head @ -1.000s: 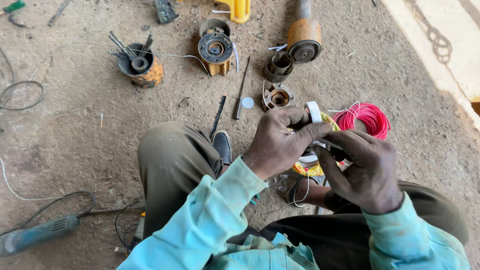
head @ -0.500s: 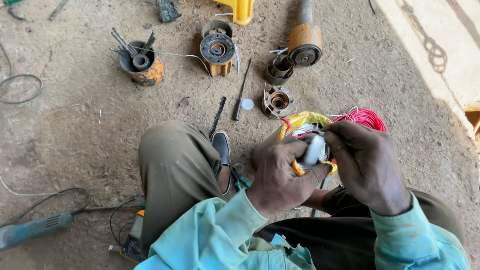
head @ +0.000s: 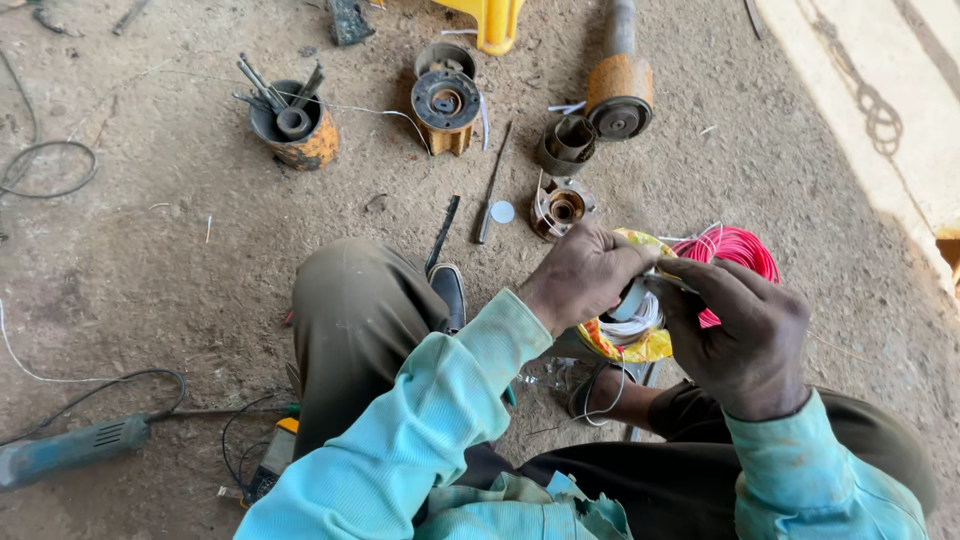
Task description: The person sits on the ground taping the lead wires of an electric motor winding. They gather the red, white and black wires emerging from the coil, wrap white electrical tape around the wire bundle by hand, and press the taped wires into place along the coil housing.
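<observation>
Bare, dusty concrete floor (head: 150, 260), person seated on it; rusty motor housings (head: 295, 135), a long shaft (head: 620, 85) and an angle grinder (head: 70, 450) scattered around. Above the lap, both hands work a yellow-wrapped wire coil (head: 625, 340), a red wire coil (head: 740, 255) just behind it. Left hand (head: 585, 275) closes over the top; right hand (head: 745, 335) pinches a white strand. Coil likely light, springy, apt to unwind: best held by the wrapped rim

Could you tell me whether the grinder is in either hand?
No, the grinder lies on the ground at lower left, apart from both hands.
</observation>
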